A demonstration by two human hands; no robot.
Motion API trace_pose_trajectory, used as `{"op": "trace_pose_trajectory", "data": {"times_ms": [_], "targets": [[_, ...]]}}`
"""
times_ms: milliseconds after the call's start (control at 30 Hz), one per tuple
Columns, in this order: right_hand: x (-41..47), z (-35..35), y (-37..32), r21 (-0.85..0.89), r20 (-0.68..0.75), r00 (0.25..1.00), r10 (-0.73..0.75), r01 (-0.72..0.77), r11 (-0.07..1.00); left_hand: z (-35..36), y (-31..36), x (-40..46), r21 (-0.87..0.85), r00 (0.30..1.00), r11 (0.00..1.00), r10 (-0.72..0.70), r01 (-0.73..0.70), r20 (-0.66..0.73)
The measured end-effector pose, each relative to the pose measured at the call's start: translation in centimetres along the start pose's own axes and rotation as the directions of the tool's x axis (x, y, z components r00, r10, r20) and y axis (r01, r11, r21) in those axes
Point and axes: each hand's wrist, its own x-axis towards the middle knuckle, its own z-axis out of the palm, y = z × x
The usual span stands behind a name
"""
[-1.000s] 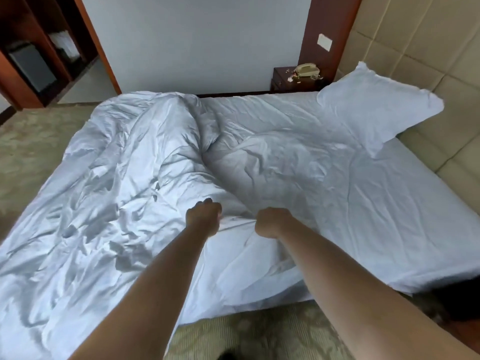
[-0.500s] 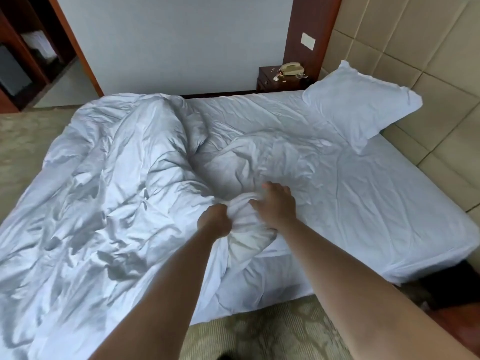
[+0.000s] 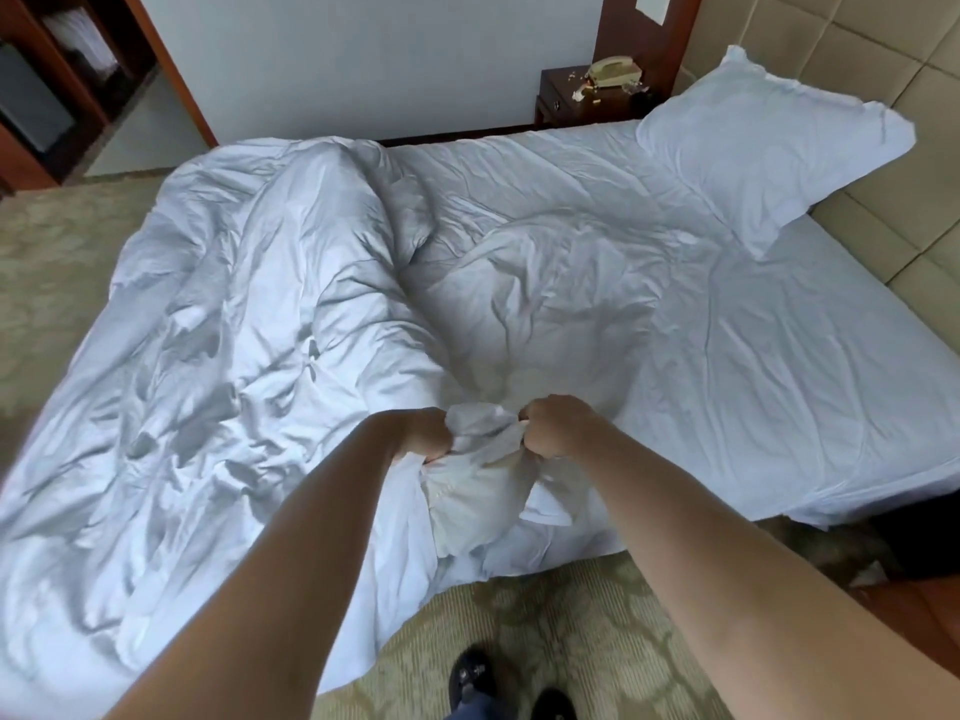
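A crumpled white duvet (image 3: 249,366) lies over the left half and middle of the bed (image 3: 779,387). Near the bed's front edge my left hand (image 3: 423,433) grips a bunched fold of the duvet. Close beside it, my right hand (image 3: 558,426) grips the same bunch of fabric, which stands up between the two fists and hangs down below them. A white pillow (image 3: 769,142) leans against the padded headboard (image 3: 883,59) at the right.
A dark nightstand (image 3: 571,98) with a beige telephone (image 3: 613,72) stands beyond the bed's far corner. A wooden wardrobe (image 3: 57,90) is at the far left. Patterned carpet (image 3: 545,615) lies in front, with my dark shoes (image 3: 467,672) at the bottom.
Both hands have drawn back toward the bed's front edge. They have gathered the duvet into a raised bunch between them, and the right hand has curled round it.
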Motion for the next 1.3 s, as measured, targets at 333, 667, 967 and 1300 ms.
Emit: {"op": "trace_pose_trajectory", "data": {"times_ms": [333,667,967,1300], "targets": [[-4.2,2.2,1.6,-0.044,0.717,0.679,0.159,-0.183,0.982,3.7,1.2,0.0,0.454,0.953,0.886,-0.055,-0.091,0.298],[-4.6,2.4,4.5,-0.006,0.351,0.895,0.275,-0.292,0.956,5.7,2.2,2.2,0.472,0.98,0.862,0.13,-0.187,0.15],[-4.1,-0.7,5.5,-0.022,0.137,0.956,0.261,-0.261,0.965,3.2,5.6,4.5,0.434,0.948,0.851,0.318,-0.294,0.018],[-2.0,-3.9,15.2,0.046,0.074,0.966,0.249,-0.253,0.966,4.2,14.4,8.6,0.497,0.941,0.824,0.335,-0.27,-0.045]]}}
